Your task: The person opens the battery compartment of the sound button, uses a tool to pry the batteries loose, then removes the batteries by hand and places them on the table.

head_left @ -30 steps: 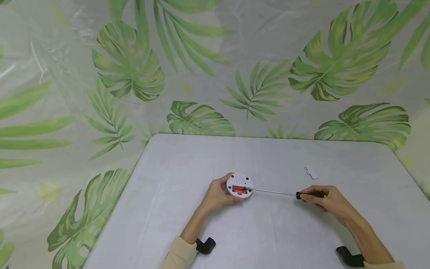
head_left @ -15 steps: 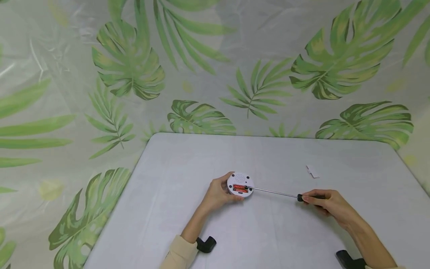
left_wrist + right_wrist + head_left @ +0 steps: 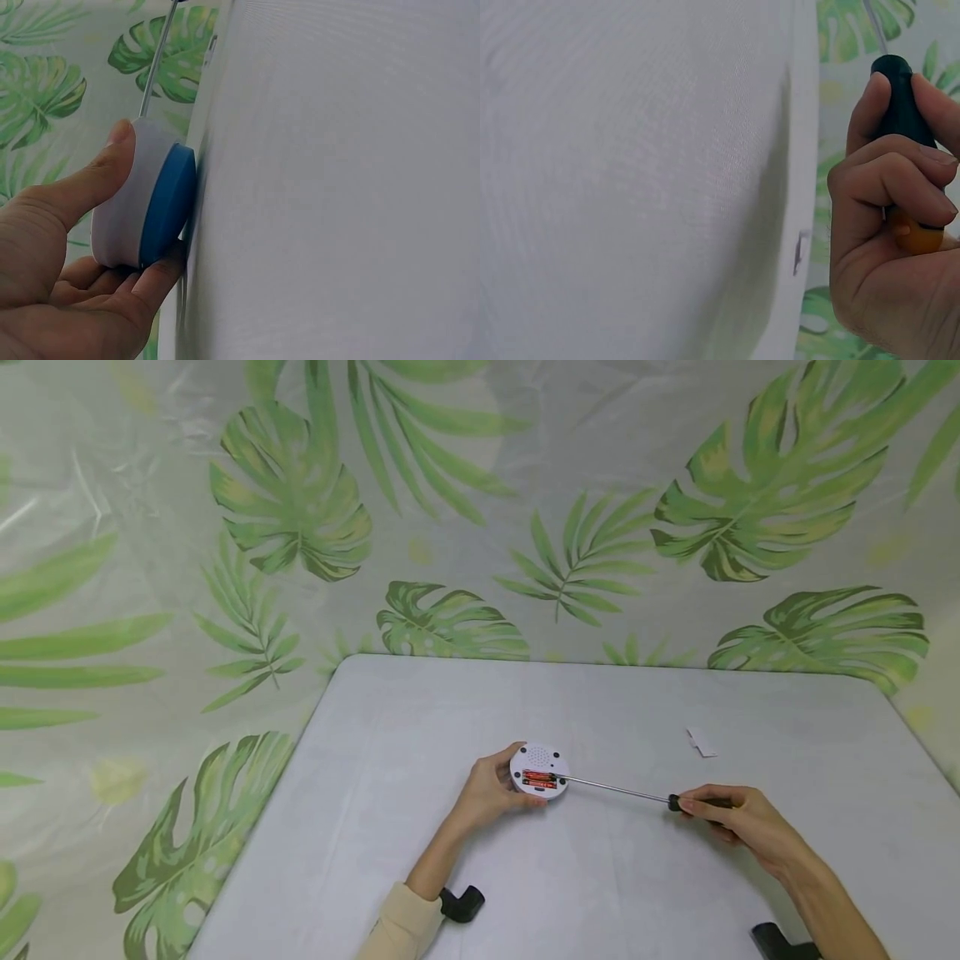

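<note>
A round white device (image 3: 536, 756) with a blue far side (image 3: 171, 202) is gripped at its left edge by my left hand (image 3: 483, 793), thumb and fingers on either side. Its underside faces up, showing speaker holes, small dark feet and a battery compartment with red batteries (image 3: 539, 778) in it. My right hand (image 3: 738, 818) holds a screwdriver (image 3: 618, 790) by its dark handle (image 3: 904, 105), which ends in orange. The long metal shaft runs left, and its tip is at the right end of the batteries.
A small white battery cover (image 3: 701, 743) lies on the white table (image 3: 420, 718) to the back right. Black wrist-camera mounts (image 3: 462, 904) show at both forearms. Behind the table's far edge hangs a leaf-patterned sheet (image 3: 450, 527).
The screwdriver tip has shifted slightly up along the right end of the batteries, and the right hand has dropped a little. The left hand keeps its grip on the device.
</note>
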A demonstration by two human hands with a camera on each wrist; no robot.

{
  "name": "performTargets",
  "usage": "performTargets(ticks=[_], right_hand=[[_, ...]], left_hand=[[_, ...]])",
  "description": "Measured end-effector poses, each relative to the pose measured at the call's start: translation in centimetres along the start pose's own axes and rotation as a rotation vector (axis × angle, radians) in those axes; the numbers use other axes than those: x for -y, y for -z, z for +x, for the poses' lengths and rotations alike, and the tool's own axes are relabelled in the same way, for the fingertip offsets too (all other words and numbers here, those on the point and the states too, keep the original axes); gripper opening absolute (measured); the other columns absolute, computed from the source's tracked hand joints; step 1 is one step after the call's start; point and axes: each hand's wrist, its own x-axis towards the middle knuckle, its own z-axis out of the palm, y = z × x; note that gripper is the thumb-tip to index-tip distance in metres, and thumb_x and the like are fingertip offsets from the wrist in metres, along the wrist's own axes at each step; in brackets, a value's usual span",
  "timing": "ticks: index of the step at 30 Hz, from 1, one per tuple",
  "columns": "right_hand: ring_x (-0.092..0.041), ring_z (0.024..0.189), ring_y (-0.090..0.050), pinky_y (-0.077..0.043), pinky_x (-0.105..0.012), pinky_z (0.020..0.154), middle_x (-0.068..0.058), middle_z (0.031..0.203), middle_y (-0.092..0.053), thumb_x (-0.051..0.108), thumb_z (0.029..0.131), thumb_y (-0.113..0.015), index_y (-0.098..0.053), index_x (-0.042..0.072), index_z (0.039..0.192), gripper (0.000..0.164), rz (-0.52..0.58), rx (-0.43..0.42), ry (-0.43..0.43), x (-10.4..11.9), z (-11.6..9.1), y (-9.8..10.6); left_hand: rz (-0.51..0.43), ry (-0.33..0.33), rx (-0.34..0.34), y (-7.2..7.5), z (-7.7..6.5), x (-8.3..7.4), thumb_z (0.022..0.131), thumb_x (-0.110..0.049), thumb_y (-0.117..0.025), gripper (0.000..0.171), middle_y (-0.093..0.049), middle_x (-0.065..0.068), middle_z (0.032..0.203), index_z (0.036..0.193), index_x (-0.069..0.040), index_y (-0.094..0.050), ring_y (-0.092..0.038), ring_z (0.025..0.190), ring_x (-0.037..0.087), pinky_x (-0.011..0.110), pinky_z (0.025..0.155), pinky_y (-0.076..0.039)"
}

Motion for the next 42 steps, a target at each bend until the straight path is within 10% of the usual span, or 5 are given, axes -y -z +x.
performTargets(ticks=[14, 28, 42], right_hand=[[-0.006, 0.050, -0.030, -0.030, -0.023, 0.042, 0.012, 0.062, -0.042, 0.027, 0.090, -0.068, -0.069, 0.003, 0.112, 0.032, -0.029, -0.036, 0.080, 1.4, -1.1, 0.9], [-0.009, 0.083, -0.052, -0.043, -0.024, 0.061, -0.007, 0.108, -0.067, 0.044, 0.085, -0.070, -0.073, 0.018, 0.107, 0.035, -0.400, -0.053, 0.171, 7.0, -1.8, 1.2], [-0.007, 0.071, -0.061, -0.047, -0.022, 0.059, 0.003, 0.088, -0.072, 0.030, 0.082, -0.077, -0.074, 0.021, 0.088, 0.011, -0.705, -0.013, 0.387, 15.4, -1.2, -0.3]], left_hand=[[-0.003, 0.007, 0.000, -0.2, 0.0, 0.4, 0.064, -0.012, -0.090, 0.097, -0.053, 0.008, 0.143, 0.146, -0.005, -0.039, -0.052, 0.131, 0.018, 0.023, 0.099, -0.050], [-0.012, 0.022, -0.004, -0.2, -0.1, 0.1, 0.062, -0.009, -0.090, 0.099, -0.051, 0.007, 0.144, 0.146, -0.004, -0.039, -0.051, 0.131, 0.017, 0.021, 0.098, -0.050], [0.130, -0.024, -0.040, -0.4, 0.0, -0.2, 0.059, -0.015, -0.092, 0.099, -0.053, 0.007, 0.143, 0.144, -0.003, -0.042, -0.049, 0.133, 0.016, 0.030, 0.111, -0.041]])
